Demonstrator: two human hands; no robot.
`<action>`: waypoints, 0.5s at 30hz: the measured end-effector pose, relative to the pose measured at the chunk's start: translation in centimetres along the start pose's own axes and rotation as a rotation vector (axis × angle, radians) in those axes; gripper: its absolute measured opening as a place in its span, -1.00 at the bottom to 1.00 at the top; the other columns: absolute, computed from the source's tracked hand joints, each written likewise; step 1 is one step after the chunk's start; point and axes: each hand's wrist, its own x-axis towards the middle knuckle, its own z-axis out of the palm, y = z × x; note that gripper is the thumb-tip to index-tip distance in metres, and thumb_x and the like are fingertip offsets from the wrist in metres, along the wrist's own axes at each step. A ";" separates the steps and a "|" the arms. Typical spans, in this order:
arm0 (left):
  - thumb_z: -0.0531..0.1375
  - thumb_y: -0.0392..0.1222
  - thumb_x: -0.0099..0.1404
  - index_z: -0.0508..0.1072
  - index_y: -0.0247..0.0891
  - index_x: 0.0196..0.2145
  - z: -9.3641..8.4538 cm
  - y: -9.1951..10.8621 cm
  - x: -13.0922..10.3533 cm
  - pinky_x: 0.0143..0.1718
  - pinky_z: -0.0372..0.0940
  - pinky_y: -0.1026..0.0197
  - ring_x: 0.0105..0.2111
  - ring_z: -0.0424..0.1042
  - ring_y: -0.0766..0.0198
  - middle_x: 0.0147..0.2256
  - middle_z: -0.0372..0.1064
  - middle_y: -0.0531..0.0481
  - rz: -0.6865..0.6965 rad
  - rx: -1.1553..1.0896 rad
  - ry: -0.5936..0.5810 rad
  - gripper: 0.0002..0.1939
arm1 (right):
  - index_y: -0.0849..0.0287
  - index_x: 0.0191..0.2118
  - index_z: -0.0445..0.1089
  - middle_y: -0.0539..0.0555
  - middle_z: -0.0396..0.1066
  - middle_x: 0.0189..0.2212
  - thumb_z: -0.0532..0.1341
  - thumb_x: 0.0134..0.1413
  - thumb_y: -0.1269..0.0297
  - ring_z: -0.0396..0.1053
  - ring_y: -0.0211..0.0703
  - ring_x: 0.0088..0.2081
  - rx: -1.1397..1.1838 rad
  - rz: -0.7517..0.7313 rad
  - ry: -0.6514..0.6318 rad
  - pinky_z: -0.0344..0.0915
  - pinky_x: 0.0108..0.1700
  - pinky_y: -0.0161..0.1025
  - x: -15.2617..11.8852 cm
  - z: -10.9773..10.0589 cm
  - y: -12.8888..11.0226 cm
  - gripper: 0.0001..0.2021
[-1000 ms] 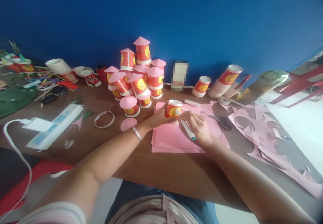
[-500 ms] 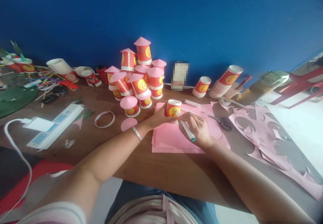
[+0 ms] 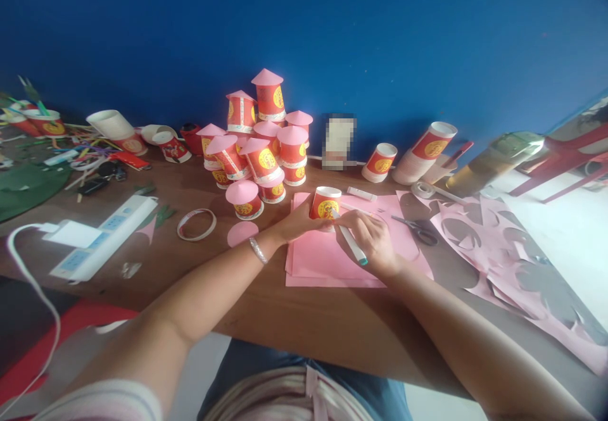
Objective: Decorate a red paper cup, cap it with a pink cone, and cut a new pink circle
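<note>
A red and white paper cup (image 3: 325, 208) with a yellow emblem stands over pink paper sheets (image 3: 323, 263). My left hand (image 3: 303, 221) grips its left side and lower front. My right hand (image 3: 371, 236) is closed around a white marker (image 3: 350, 244) with a green end, its other end pointing at the cup's emblem; whether the tip touches is too small to tell. Behind and to the left, several red cups with pink cone tops (image 3: 267, 158) are stacked. A pink paper disc (image 3: 242, 234) lies by my left wrist.
Scissors (image 3: 422, 233), a tape roll (image 3: 422, 190) and cut pink scraps (image 3: 498, 250) lie right. Left are a tape ring (image 3: 196, 225) and a power strip (image 3: 104, 237). A lone cup (image 3: 380, 163), stacked cups (image 3: 425, 153) and a bottle (image 3: 496, 163) line the back right.
</note>
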 end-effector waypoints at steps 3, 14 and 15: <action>0.53 -0.02 0.14 0.38 -0.22 0.09 -0.2 -0.2 0.0 -0.11 0.38 0.13 -0.05 0.45 0.11 -0.03 0.44 -0.13 0.002 -0.008 -0.002 -0.34 | 0.14 -0.08 0.36 0.07 0.49 -0.35 0.14 0.27 0.57 0.44 -0.17 -0.41 0.001 0.010 -0.002 0.31 -0.41 -0.26 0.0 -0.1 0.0 -0.78; 0.51 -0.06 0.16 0.40 -0.24 0.09 -0.2 -0.4 0.0 -0.06 0.39 0.08 -0.02 0.47 0.09 -0.02 0.46 -0.15 -0.006 -0.055 -0.009 -0.38 | 0.16 -0.16 0.34 0.03 0.46 -0.41 0.14 0.24 0.59 0.39 -0.21 -0.45 -0.056 0.002 0.015 0.25 -0.43 -0.29 -0.1 0.1 0.1 -0.81; 0.51 -0.06 0.16 0.40 -0.23 0.09 -0.3 -0.4 0.0 -0.06 0.39 0.07 -0.03 0.47 0.09 -0.03 0.46 -0.14 -0.003 -0.060 -0.009 -0.38 | 0.16 -0.17 0.33 0.02 0.44 -0.42 0.15 0.23 0.60 0.37 -0.22 -0.46 -0.065 0.000 0.020 0.24 -0.43 -0.29 -0.1 0.1 0.0 -0.81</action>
